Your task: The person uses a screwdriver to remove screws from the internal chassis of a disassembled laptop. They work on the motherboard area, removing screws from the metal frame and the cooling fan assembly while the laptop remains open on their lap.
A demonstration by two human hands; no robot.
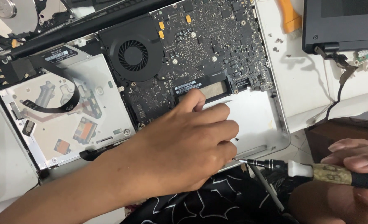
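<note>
Under the left hand (188,145): an opened laptop chassis (271,137), silver, bottom cover off, its bare battery bay just beyond the fingertips. The hand lies palm down with fingers curled loosely together, holding nothing that can be seen; its knuckles meet the tip of a screwdriver (316,170).

Right of that hand: the right hand (358,166), partly out of frame, closed around the screwdriver's black and patterned handle, with the white collar and dark shaft pointing left toward the chassis edge.

Beyond the left hand's fingertips: a dark logic board (217,45) dense with small components, and a memory slot (208,89) just past the index finger.

Beyond and left of the left hand: a round black cooling fan (133,54).

Left of the left hand: a silver optical drive (68,108) crossed by a black flat ribbon cable (55,105).

Far beyond, at upper left: an opened hard disk (9,12) with its platter showing.

Beyond the right hand: an orange plastic pry tool (290,16) and a second dark laptop (343,25) with loose wires, all on a white table (300,79).

Beneath both wrists: black cloth (217,203) with a white pattern.
</note>
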